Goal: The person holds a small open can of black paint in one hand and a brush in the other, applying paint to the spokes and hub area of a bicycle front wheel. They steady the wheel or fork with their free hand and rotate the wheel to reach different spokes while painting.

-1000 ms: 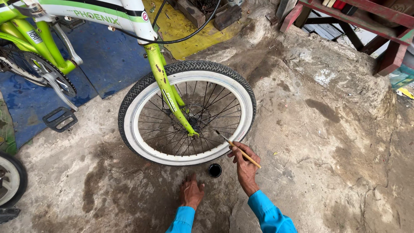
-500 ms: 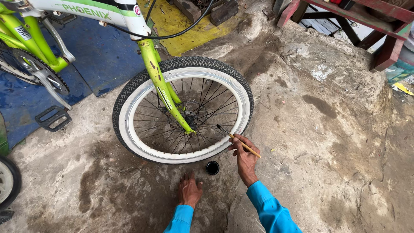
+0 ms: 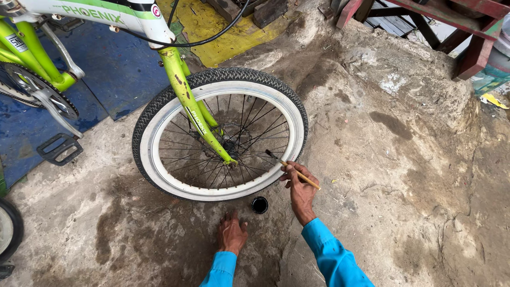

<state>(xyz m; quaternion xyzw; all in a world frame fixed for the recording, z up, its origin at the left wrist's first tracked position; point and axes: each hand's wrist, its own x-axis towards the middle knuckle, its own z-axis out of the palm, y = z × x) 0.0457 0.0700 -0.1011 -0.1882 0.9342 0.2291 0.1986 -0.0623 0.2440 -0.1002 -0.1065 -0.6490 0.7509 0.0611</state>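
A green and white bicycle stands over stained concrete, its front wheel (image 3: 159, 159) black-tyred with a white sidewall and thin spokes. The green fork (image 3: 194, 114) runs down to the hub. My right hand (image 3: 300, 191) grips a thin wooden-handled brush (image 3: 295, 171), whose dark tip touches the inner rim at the wheel's lower right. A small round tin of black liquid (image 3: 260, 204) sits on the ground just below the tyre. My left hand (image 3: 232, 233) rests flat on the concrete beside the tin, holding nothing. Both sleeves are bright blue.
The bicycle's crank and black pedal (image 3: 59, 149) hang at the left over a blue mat (image 3: 122, 69). A yellow sheet (image 3: 223, 32) lies beyond the wheel. Red metal frame legs (image 3: 473, 48) stand at top right. Part of another wheel (image 3: 8, 228) shows at the left edge.
The view has shifted slightly, so the wheel sits a little lower and more central. My right hand still holds the brush at the rim; the left hand stays planted.
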